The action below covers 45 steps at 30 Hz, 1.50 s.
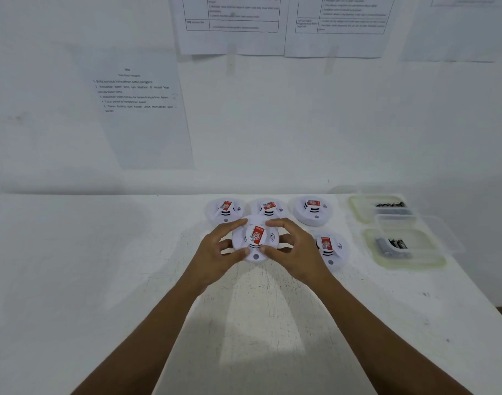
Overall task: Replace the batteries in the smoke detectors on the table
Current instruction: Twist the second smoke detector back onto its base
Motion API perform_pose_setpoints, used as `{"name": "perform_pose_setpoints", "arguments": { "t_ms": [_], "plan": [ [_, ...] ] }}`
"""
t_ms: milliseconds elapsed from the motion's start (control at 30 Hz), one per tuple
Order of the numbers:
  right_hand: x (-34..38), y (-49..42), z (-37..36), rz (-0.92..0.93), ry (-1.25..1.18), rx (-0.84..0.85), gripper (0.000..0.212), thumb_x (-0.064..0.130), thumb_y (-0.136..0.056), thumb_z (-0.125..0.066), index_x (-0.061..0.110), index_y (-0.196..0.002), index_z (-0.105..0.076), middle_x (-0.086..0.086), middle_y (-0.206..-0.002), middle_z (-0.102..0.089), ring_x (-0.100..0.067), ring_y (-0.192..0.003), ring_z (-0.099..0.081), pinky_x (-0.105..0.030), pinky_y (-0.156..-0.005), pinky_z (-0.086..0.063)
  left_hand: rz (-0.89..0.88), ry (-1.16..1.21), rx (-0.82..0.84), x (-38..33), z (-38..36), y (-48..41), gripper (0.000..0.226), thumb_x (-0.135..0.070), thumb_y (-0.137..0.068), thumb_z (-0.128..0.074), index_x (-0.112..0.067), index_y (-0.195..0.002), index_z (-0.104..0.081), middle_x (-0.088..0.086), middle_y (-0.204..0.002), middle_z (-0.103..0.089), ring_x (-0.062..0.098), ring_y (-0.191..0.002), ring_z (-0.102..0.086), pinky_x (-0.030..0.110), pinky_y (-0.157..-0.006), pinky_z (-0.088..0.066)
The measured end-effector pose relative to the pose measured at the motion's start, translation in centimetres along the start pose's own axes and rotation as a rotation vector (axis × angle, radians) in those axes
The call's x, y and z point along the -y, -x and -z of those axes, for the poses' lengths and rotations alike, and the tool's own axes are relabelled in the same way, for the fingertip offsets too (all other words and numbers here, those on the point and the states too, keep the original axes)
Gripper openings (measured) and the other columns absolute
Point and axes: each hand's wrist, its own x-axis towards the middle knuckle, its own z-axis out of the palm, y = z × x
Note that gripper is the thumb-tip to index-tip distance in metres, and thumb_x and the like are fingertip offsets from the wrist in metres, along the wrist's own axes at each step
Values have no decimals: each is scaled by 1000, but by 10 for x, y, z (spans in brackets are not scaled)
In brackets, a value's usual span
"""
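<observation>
Two bare forearms reach forward over a white desk [101, 280], both hands closed around the rim of one round white smoke detector [255, 240] with a red label on its raised centre. The left hand [215, 252] curls on the detector's left side, index finger over the far rim and thumb pressed against the near edge; the right hand [296, 249] mirrors it on the right side, fingers bent over the top and thumb at the near rim beside a small grey button. The held unit sits toward the desk's far edge, right of its middle; whether it rests on the surface or is lifted just clear cannot be told. Three more detectors [311, 209] stand in a row along the far edge behind it, and a fifth detector [329, 249] lies just beside the right hand. Near the far right corner, two clear plastic tubs stand one behind the other: the far tub [358, 212] holds a row of dark batteries, the near tub [409, 262] a smaller heap of batteries. Printed sheets [135, 109] hang on the wall behind.
</observation>
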Motion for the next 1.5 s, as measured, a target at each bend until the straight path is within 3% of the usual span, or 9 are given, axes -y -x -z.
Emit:
{"name": "perform_pose_setpoints", "arguments": {
  "t_ms": [400,767,867,933,1033,1100,1233,1333,1500],
  "plan": [
    [0,0,-1,-9,22,7,47,18,-80,-80,22,-122,-60,8,-123,-62,-9,-99,-67,-18,-74,-58,19,-27,-8,8,1,-1,56,-18,-82,-74,-26,-133,-53,-6,-135,-56,18,-113,-63,33,-89,-57],
    [-30,11,-14,-55,79,-7,45,20,-79,-80,21,-121,-63,7,-115,-69,-7,-100,-67,-26,-85,-58,-69,-262,-2,32,-4,10,47,-20,-86,-71,-35,-125,-49,-17,-125,-56,-1,-108,-59,12,-88,-50],
    [-36,9,-20,-14,135,11,43,21,-81,-78,20,-121,-62,10,-115,-68,-4,-103,-65,-21,-89,-55,-22,-373,-23,38,-6,9,43,-40,-87,-63,-35,-125,-44,-20,-124,-48,-18,-104,-46,1,-96,-36],
    [-38,5,-22,-8,165,11,42,21,-82,-77,21,-121,-62,11,-114,-67,-4,-104,-64,-23,-91,-54,-53,-407,-39,39,-5,5,58,-69,-80,-53,-33,-126,-45,-21,-123,-48,-17,-106,-45,2,-99,-32],
    [-41,-1,-24,-10,193,4,39,22,-83,-75,20,-120,-63,9,-114,-67,-7,-104,-63,-28,-93,-54,-123,-483,-51,44,-3,-1,72,-83,-74,-42,-34,-126,-48,-12,-123,-52,4,-113,-51,24,-104,-37],
    [-43,-3,-26,2,231,-1,38,24,-83,-74,21,-120,-63,9,-114,-67,-7,-104,-62,-28,-94,-52,-124,-413,-71,49,-2,-3,65,-88,-71,-37,-50,-122,-47,-9,-121,-52,10,-113,-51,35,-105,-40],
    [-49,-4,-27,39,255,-26,35,28,-85,-72,24,-118,-62,14,-112,-65,-3,-103,-59,-19,-90,-49,-50,-554,-31,48,-1,-5,52,-57,-86,-57,-39,-133,-46,-4,-136,-52,13,-126,-47,29,-110,-34],
    [-50,-5,-26,-21,217,-50,36,32,-88,-69,26,-122,-60,17,-115,-63,0,-104,-60,-11,-86,-47,-48,-507,-92,46,4,-11,55,-57,-86,-50,-32,-134,-43,-2,-142,-47,6,-125,-40,28,-110,-33],
    [-49,-7,-26,-51,158,-69,30,31,-90,-67,22,-118,-62,14,-110,-66,1,-101,-62,-7,-82,-48,-9,-628,-240,51,31,-53,71,-36,-85,-69,-17,-145,-37,7,-154,-27,23,-142,-22,32,-111,-23]
  ]
}}
